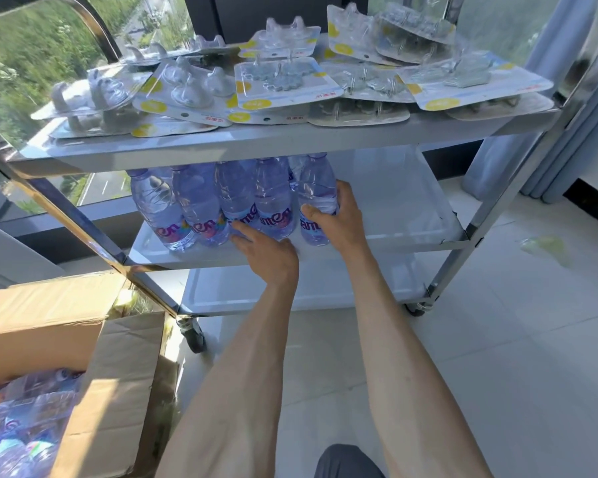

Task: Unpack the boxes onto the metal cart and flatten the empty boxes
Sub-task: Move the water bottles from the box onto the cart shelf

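A three-shelf metal cart stands in front of me. Several clear water bottles with pink labels stand in a row on its middle shelf. My right hand grips the rightmost bottle, which stands upright on that shelf. My left hand rests at the shelf's front edge, its fingertips touching the bases of the middle bottles. An open cardboard box at the lower left holds more bottles in plastic wrap.
Several blister packs of hooks cover the cart's top shelf. The bottom shelf is bare. A window lies behind the cart, a curtain at the right, and a scrap of plastic on the tiled floor.
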A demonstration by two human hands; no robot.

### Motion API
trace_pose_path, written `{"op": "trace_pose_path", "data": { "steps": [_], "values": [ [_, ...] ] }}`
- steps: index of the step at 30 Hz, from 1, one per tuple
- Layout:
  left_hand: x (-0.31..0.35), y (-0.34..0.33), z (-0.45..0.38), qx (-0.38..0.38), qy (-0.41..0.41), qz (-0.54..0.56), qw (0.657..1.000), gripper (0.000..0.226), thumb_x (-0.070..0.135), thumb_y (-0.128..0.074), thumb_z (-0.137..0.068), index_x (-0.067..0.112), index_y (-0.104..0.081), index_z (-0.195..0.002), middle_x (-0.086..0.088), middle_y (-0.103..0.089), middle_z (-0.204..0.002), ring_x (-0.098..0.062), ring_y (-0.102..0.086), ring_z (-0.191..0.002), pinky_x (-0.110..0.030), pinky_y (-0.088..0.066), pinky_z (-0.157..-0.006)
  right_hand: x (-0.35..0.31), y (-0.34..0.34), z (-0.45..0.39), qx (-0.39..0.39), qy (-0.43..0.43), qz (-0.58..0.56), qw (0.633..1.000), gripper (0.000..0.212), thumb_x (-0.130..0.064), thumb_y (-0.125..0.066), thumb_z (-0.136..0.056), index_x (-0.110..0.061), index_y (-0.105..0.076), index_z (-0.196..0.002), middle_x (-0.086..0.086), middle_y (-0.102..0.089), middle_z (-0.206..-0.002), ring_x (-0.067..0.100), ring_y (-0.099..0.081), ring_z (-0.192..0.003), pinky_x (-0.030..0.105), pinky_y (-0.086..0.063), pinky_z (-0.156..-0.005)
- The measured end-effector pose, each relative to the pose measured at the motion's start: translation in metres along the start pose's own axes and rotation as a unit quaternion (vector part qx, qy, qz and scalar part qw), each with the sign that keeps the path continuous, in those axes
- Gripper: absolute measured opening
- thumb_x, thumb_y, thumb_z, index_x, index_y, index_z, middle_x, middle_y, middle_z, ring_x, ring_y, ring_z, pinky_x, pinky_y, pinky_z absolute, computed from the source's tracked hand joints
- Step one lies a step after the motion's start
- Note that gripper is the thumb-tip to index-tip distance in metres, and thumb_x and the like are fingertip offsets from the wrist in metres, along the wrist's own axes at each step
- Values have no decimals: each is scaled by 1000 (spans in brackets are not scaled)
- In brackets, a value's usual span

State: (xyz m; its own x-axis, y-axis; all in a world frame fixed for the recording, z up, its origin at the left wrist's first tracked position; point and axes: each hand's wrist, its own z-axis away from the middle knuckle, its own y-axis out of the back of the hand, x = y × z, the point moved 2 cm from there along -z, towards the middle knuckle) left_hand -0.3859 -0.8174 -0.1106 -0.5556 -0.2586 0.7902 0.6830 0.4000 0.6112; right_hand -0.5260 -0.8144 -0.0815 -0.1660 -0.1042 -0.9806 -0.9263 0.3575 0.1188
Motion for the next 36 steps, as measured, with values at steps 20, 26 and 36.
{"op": "trace_pose_path", "data": {
  "steps": [20, 26, 36],
  "values": [
    [-4, 7, 1, -13, -12, -9, 1000, 113, 20, -82, -79, 9, 0, -157, -20, -19, -159, -39, -31, -143, -45, -42, -107, 1, 18, 15, 266, 29, 42, 963, 71, -28, -80, -73, -15, -50, -136, 1, -60, -128, 18, -58, -116, 30, -49, -95],
    [-9, 6, -1, -11, -23, -10, 1000, 113, 22, -81, -79, 8, 0, -157, -19, -21, -158, -38, -34, -140, -44, -43, -103, 11, 53, -12, 359, 3, 66, 931, 82, -31, -80, -76, -8, -42, -145, 6, -54, -140, 23, -50, -129, 39, -40, -109],
    [-6, 3, 0, -6, -20, -13, 1000, 113, 21, -81, -80, 9, 0, -157, -19, -21, -158, -38, -34, -141, -45, -44, -105, 15, 57, -7, 387, -39, 101, 916, 89, -24, -75, -76, -9, -30, -151, 9, -39, -152, 27, -39, -138, 40, -37, -109]
  ]
}}
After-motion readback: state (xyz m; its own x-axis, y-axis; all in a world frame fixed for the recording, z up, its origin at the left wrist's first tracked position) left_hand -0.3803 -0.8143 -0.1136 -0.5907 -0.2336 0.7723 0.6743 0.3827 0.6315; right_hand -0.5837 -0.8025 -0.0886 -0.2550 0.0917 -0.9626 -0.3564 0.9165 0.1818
